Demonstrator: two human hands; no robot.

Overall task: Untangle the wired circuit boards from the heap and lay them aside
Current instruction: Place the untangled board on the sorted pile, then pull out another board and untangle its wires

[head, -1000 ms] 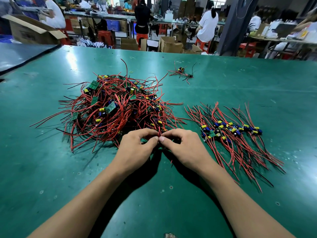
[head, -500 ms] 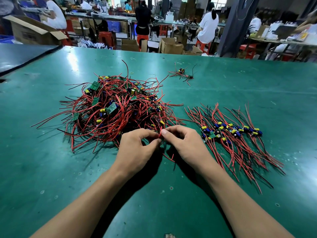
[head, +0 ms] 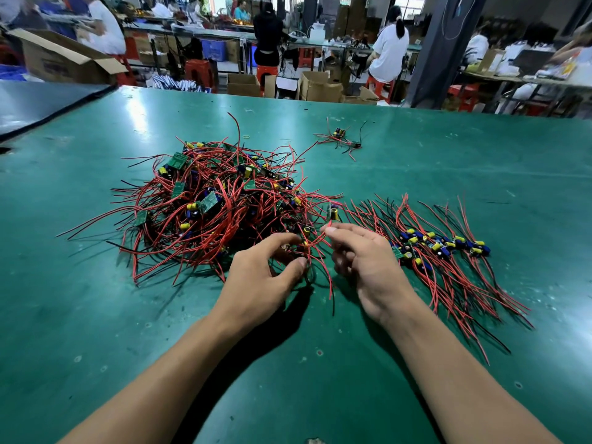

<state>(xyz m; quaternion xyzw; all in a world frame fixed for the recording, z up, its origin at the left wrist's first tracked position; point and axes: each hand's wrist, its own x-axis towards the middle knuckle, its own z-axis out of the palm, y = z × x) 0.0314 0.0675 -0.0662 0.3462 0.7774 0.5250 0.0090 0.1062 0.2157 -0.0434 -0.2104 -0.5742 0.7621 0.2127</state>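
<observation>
A tangled heap (head: 208,209) of small green circuit boards with red and black wires lies on the green table (head: 96,315), left of centre. To the right, a sorted row of boards (head: 448,248) lies with wires fanned out. My left hand (head: 259,277) grips wires at the heap's near edge, fingers curled round them. My right hand (head: 365,257) pinches a red wire of a board (head: 334,213) that stands lifted just above its fingertips, between heap and row.
A small separate cluster of wired boards (head: 339,139) lies farther back on the table. Beyond the far table edge are cardboard boxes (head: 320,88), red stools and people at workbenches. A dark table (head: 38,100) adjoins at the far left.
My hands have drawn apart. The right hand rose and shifted right, lifting a board clear of the heap's edge by its wire; the left stays at the heap.
</observation>
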